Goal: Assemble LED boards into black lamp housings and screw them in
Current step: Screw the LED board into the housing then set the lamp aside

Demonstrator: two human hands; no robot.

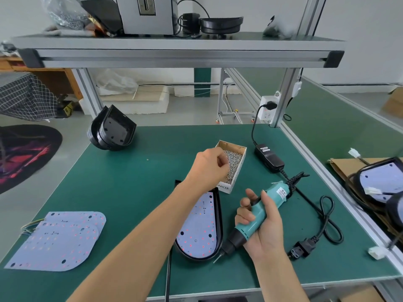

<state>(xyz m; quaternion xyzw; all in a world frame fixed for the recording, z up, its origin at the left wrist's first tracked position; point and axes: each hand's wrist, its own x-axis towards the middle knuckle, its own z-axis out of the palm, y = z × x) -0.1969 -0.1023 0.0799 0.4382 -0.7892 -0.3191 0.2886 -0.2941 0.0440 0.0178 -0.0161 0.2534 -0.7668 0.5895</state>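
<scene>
Spare boards [57,240]: a loose stack is laid flat at the left of the green table [135,188], apparently kept within reach for later housings.
Empty housings [112,129]: several black shells are nested at the far left corner, tipped on edge, waiting for boards.
Left hand [209,165]: it is reached across to the screw box; the fingers are curled over the screws, seemingly pinching one, though no held screw can be made out.
Lamp housing [219,219]: it is set directly before the person, a LED board [199,227] already seated inside, so screwing is judged the step in hand.
Screw box [234,162]: an open cardboard box, well filled with small silver screws.
Right hand [261,227]: the electric screwdriver [254,216] is grasped round its teal body, the tip pointed down beside the housing's rim, held ready.
</scene>
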